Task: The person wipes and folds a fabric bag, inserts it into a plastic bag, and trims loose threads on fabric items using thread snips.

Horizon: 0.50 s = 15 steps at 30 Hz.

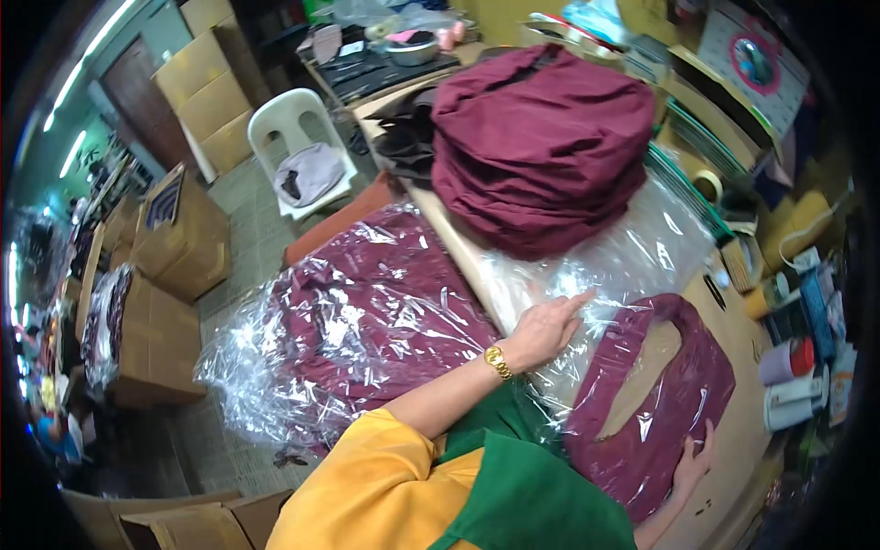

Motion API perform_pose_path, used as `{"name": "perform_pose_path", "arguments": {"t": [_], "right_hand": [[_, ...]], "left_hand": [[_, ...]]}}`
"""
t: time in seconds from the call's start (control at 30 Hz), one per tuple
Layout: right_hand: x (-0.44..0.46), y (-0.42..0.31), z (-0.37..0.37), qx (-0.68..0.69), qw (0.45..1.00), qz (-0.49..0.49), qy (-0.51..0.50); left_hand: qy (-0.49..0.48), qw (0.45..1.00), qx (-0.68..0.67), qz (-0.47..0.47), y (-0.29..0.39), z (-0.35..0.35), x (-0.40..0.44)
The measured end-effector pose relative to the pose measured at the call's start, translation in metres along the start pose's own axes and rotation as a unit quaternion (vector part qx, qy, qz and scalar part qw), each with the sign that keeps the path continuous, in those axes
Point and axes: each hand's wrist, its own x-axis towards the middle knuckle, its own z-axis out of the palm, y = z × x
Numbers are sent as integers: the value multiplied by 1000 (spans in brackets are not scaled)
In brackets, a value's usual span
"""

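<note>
A maroon fabric bag (pixel 658 415) with a long looped strap lies flat on the table in a clear plastic sleeve. My right hand (pixel 694 466) rests at its lower right edge, fingers apart and touching the plastic. My left hand (pixel 548 332), with a gold watch on the wrist, reaches over clear plastic bags (pixel 632 240), its index finger stretched out. Just beyond it stands a tall stack of maroon fabric pieces (pixel 541 151). To the left, a heap of plastic-wrapped maroon items (pixel 385 307) lies beside the table.
A white plastic chair (pixel 291 119) holds a grey cloth piece. Cardboard boxes (pixel 151 335) line the left floor. Along the table's right side are a green wire rack (pixel 687 197), a white mug (pixel 794 401) and a purple cup (pixel 782 362). A metal bowl (pixel 412 52) sits at the back.
</note>
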Motion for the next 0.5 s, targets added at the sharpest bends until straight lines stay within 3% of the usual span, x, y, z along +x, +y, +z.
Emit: {"name": "perform_pose_path", "arguments": {"t": [0.07, 0.13, 0.2, 0.27, 0.3, 0.37, 0.4, 0.47, 0.5], "right_hand": [[4, -25, -7, 154, 975, 70, -143], [14, -101, -10, 228, 964, 50, -129], [18, -193, -16, 247, 954, -80, -147], [13, -259, 11, 357, 910, -147, -151], [15, -294, 23, 352, 894, -225, -161], [16, -359, 53, 362, 849, -332, -193], [15, -385, 76, 379, 824, -362, -217], [10, -417, 137, 379, 784, -432, -236], [3, -427, 158, 279, 807, -459, -246]], "left_hand": [[52, 998, -39, 26, -4, -42, -13], [144, 989, 15, 17, -9, -119, -43], [205, 975, 29, -78, 5, -204, -95], [326, 908, 133, -229, 19, -259, -154], [346, 863, 204, -306, 22, -280, -186], [342, 704, 473, -405, 28, -299, -231], [374, 675, 477, -422, 27, -300, -243], [335, 666, 545, -383, 15, -293, -245], [300, 688, 519, -409, 6, -282, -232]]}}
